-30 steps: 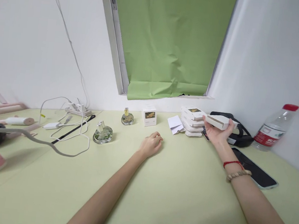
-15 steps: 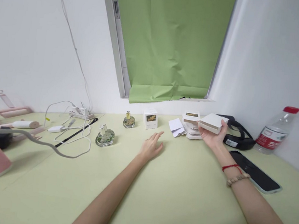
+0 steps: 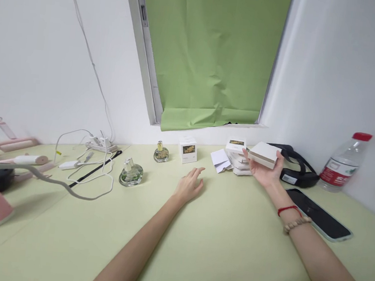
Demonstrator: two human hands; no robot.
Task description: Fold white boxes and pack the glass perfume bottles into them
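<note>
In my right hand [image 3: 269, 173] is a flat white box [image 3: 264, 154], held above the table with the fingers around its sides. The fingertips at its left come close to a small white box with a dark floral picture [image 3: 236, 144], which sits on a pile of white cartons [image 3: 241, 165]. My left hand [image 3: 188, 186] rests on the table, fingers stretched out and apart, holding nothing. Beyond it stands an upright white box with a similar picture [image 3: 188, 151]. Left of that are two glass perfume bottles, a smaller one [image 3: 161, 153] and a larger one [image 3: 131, 173].
Folded white paper [image 3: 220, 160] lies beside the cartons. At right are a black strapped headset [image 3: 299, 177], a phone [image 3: 318, 214] and a red-capped water bottle [image 3: 342, 165]. White cables [image 3: 100, 160], a black stick and pink items crowd the left side.
The view has shifted slightly. My right hand keeps the flat box, and its left fingertips have spread a little away from the box towards the pile. My left hand stays put.
</note>
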